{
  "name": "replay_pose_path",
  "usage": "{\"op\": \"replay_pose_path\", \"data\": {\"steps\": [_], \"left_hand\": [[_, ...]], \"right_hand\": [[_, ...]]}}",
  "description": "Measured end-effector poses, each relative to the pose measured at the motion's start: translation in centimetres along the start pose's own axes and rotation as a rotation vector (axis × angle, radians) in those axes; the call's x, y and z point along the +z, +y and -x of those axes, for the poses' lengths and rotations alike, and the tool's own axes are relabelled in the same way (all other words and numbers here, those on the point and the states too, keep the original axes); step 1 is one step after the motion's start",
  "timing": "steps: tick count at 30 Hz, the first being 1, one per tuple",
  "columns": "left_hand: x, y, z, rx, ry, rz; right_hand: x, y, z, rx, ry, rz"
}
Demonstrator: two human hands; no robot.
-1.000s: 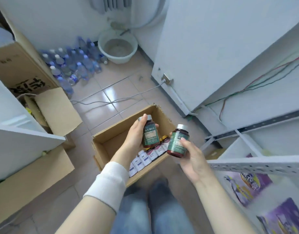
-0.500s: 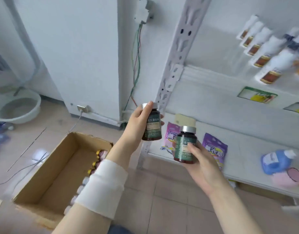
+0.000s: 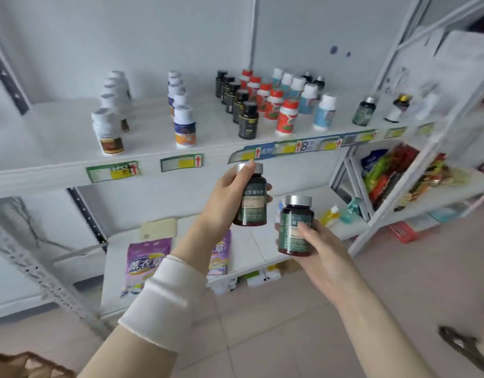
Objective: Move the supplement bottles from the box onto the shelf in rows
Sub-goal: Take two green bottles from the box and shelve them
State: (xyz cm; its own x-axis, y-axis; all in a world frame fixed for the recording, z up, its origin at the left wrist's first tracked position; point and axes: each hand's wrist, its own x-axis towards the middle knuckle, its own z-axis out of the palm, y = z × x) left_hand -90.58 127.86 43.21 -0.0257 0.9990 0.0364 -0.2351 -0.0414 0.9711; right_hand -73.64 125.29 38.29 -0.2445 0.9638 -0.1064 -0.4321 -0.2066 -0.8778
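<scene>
White metal shelving fills the view. At the bottom left only a brown corner of the cardboard box [image 3: 25,364] shows; half a second ago the open box lay in full view on the floor, and the camera has since swung up and to the right. On the upper shelf [image 3: 58,137] bottles stand in rows running front to back: white bottles with brown labels [image 3: 109,124], white bottles with blue and orange labels [image 3: 184,126], black bottles [image 3: 247,121], red-and-white bottles [image 3: 287,118] and pale blue bottles [image 3: 324,113]. Green and yellow price tags [image 3: 182,162] with red arrows line its front edge; a blue tag [image 3: 305,146] shows a large "8". Below, a purple bag [image 3: 148,263] reads "薰衣草". The left hand [image 3: 227,197] is wrapped around the left bottle [image 3: 251,200], forefinger over its silver cap, just under the shelf edge; the green label's Chinese characters are too blurred to read. Just right and lower, the right hand [image 3: 314,249] grips the right bottle [image 3: 295,227] from beneath, thumb across a label reading "PROBIOTIC". Both bottles are in the same hands as before, not touching, in front of the shelving.
</scene>
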Motion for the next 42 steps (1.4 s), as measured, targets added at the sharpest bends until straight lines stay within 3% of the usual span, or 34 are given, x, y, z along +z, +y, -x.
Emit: {"op": "replay_pose_path", "data": {"steps": [10,21,27,34,42], "left_hand": [[14.3,0.9,-13.8,0.055,-0.154,-0.078],[22.4,2.3,-30.7,0.089,-0.206,-0.072],[26.2,3.1,-37.3,0.186,-0.185,-0.034],[30.5,3.2,-45.1,0.239,-0.038,-0.219],[30.5,3.4,-52.8,0.165,0.047,-0.641]], "right_hand": [[-11.9,-11.5,-8.3,-0.158,0.033,0.066],[-19.4,-22.9,-22.0,-0.177,0.079,0.064],[-23.9,-28.4,-29.4,-0.216,-0.018,0.117],[-27.7,-35.5,-37.3,-0.209,-0.117,0.302],[-28.1,-38.9,-46.2,-0.188,-0.289,0.636]]}}
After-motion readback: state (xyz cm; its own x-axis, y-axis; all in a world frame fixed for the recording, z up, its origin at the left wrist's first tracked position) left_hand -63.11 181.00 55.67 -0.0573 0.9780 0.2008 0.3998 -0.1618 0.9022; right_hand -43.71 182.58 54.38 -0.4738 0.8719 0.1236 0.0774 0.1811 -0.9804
